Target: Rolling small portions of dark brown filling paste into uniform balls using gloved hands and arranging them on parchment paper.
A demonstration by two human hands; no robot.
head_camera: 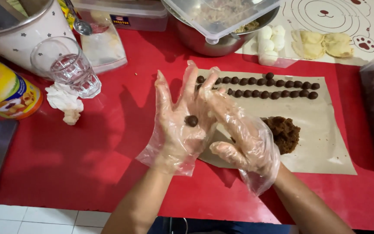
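Both gloved hands fill my view: left hand [178, 123] spread flat, a ball [191, 121] on its palm; right hand [239, 134] open, fingertips against the left's fingers. Behind them I see red table [87, 164], paper [325, 130], bowl [204, 41], dough lump [284, 133], glass [72, 69], two ball rows [273, 89], partly hidden by fingers.
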